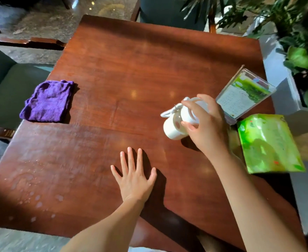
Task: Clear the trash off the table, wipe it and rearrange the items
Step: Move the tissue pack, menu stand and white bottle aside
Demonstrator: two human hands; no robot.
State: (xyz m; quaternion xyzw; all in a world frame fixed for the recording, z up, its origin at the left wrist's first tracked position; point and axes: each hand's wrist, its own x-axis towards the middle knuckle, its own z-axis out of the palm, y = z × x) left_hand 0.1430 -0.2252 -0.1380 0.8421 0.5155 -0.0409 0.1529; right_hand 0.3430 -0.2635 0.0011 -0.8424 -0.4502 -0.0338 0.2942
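Head view looks down on a dark red wooden table (149, 66). At nine o'clock, close to the table's left edge, a purple cloth (48, 101) lies crumpled and flat on the wood, with no hand on it. Beyond that edge sits a green chair seat (13, 84). At seven to eight o'clock the wood carries a wet patch of water drops (27, 186), spread toward the near-left corner.

At six o'clock the left hand (134, 177) lies palm down on the table, fingers straight and spread, holding nothing. Its fingertips point toward twelve.

At three o'clock from the table's middle, the right hand (202, 124) grasps a white spray bottle (178, 120), fingers and thumb curled round its body. The bottle is tilted, its white nozzle toward nine o'clock, and it is lifted off the wood with a shadow under it.

Just right of that hand, at two to three o'clock, a clear menu stand (244, 95) leans with a green-and-white card inside. At four o'clock a green packet (268, 142) lies at the table's right edge, near the stand's base. Leafy plants (298, 42) fill a planter past the right edge, at one to two o'clock.
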